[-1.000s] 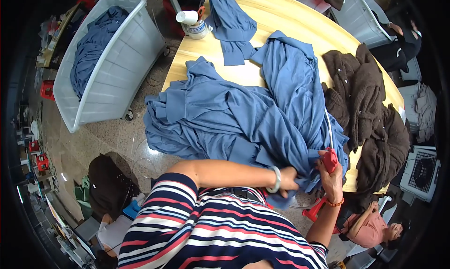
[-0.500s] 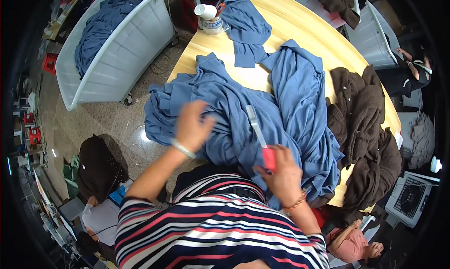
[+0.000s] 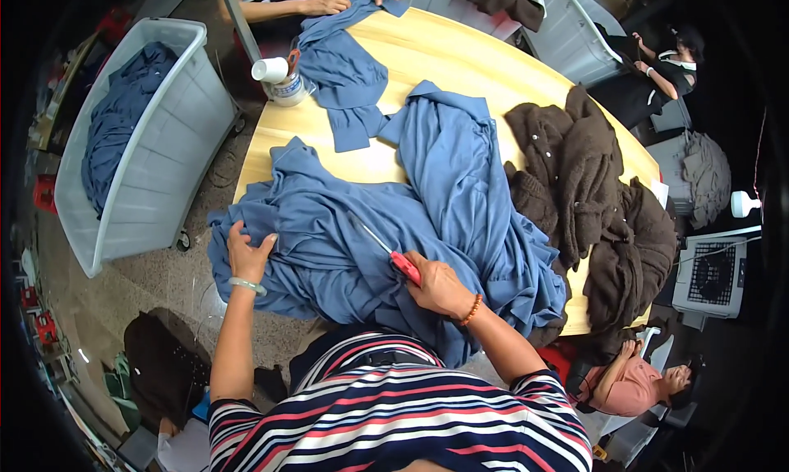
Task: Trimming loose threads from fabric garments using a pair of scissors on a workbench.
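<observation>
Centre frame: big blue garment (image 3: 394, 225) heaped across the near edge of the round wooden table (image 3: 460, 69), spilling over the rim toward the person. Left hand (image 3: 246, 254) at centre-left, fingers spread wide, palm flat on the garment's left edge where the cloth hangs off the table; nothing gripped, just pressing on fabric; pale bracelet at that wrist. Right hand (image 3: 440, 287) just right of centre, curled tight round the red handles of the scissors (image 3: 386, 250); blades run up-left from the fist and lie over the blue cloth, can't tell if blades are parted. Bead bracelet on the right wrist. So the garment sits under both hands, w/ most of the pile above and between them and a long fold running toward upper centre. Right of the pile: dark brown knit garments (image 3: 592, 201) stacked near the table's right rim, touching the blue heap's edge. Upper centre: smaller blue cloth piece (image 3: 345, 69), w/ another person's hands (image 3: 329, 4) on its top end. Beside it, upper left of the table, a white cup (image 3: 269, 69) and a small tub. Left of frame: white bin on wheels (image 3: 156, 168) w/ dark blue cloth inside, standing apart from the table. Lower right: another person in a pink top (image 3: 633, 386), low beside the table.
</observation>
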`<action>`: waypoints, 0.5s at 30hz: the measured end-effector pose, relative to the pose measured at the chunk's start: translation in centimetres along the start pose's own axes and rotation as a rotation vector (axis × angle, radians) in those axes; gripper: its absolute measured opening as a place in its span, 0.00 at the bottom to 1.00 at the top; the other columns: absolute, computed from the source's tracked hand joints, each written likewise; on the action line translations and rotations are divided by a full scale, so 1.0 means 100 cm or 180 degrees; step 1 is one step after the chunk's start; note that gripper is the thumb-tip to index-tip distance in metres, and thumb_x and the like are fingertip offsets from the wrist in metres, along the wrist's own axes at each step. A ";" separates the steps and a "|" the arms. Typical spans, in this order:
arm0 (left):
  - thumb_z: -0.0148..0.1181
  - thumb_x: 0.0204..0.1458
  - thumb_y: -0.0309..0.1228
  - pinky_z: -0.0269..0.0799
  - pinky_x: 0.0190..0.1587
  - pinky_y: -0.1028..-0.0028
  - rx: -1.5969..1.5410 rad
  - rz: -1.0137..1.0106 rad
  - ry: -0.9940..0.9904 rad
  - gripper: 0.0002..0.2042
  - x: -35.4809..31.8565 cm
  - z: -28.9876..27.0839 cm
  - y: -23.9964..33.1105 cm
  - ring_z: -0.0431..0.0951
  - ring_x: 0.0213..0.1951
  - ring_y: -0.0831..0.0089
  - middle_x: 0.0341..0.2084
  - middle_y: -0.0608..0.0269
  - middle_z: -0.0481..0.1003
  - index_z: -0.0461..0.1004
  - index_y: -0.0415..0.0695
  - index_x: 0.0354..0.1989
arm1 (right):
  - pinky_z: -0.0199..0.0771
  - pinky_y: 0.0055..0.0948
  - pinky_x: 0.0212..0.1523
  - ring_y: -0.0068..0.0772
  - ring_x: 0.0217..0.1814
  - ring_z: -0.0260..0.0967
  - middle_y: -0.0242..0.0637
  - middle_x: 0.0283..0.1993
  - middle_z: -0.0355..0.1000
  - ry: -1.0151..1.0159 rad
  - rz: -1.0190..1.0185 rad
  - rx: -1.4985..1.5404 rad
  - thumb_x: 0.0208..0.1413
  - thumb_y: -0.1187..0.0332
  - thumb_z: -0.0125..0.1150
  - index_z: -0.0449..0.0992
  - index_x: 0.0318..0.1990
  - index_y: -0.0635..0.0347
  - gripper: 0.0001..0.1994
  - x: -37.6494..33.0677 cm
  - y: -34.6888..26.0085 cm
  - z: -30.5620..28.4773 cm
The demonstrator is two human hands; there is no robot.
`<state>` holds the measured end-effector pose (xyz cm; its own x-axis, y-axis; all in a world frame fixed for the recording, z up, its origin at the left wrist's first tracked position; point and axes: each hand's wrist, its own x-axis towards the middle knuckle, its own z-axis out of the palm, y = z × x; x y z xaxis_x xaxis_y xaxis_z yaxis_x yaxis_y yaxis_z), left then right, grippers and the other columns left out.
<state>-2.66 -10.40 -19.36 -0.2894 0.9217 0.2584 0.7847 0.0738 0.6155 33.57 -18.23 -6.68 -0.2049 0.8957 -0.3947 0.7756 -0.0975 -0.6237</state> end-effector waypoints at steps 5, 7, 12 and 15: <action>0.68 0.48 0.28 0.64 0.23 0.81 -0.1422 -0.2098 -0.2079 0.10 0.027 -0.022 0.021 0.70 0.23 0.84 0.25 0.68 0.76 0.76 0.37 0.36 | 0.69 0.47 0.41 0.62 0.41 0.70 0.57 0.35 0.72 -0.0391 -0.0513 0.0838 0.48 0.70 0.60 0.66 0.49 0.60 0.19 -0.005 0.002 -0.022; 0.67 0.49 0.28 0.64 0.23 0.81 -0.1636 -0.1857 -0.1915 0.09 0.032 -0.035 0.028 0.70 0.23 0.84 0.25 0.69 0.76 0.76 0.38 0.36 | 0.69 0.35 0.45 0.44 0.41 0.71 0.49 0.39 0.72 -0.0795 -0.0351 0.1039 0.50 0.69 0.62 0.68 0.53 0.61 0.21 -0.006 0.001 -0.032; 0.59 0.57 0.32 0.65 0.25 0.80 -0.2869 -0.1863 -0.1207 0.04 0.094 -0.108 0.067 0.74 0.28 0.83 0.29 0.72 0.76 0.74 0.48 0.38 | 0.66 0.27 0.54 0.28 0.49 0.69 0.38 0.46 0.74 -0.1350 -0.0451 0.1969 0.49 0.76 0.64 0.73 0.49 0.66 0.18 -0.020 -0.007 -0.065; 0.59 0.58 0.34 0.57 0.19 0.83 -0.2789 -0.1407 -0.1327 0.06 0.131 -0.111 0.088 0.68 0.23 0.88 0.26 0.74 0.72 0.72 0.47 0.38 | 0.67 0.23 0.49 0.19 0.45 0.66 0.30 0.44 0.73 -0.1322 -0.0002 0.2376 0.49 0.73 0.67 0.74 0.49 0.66 0.18 -0.018 -0.002 -0.075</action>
<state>-5.63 -1.90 -2.30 -0.1114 0.9499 -0.2920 -0.0603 0.2869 0.9561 38.28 -16.61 -0.78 -0.5205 0.6783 -0.5185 0.2084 -0.4880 -0.8476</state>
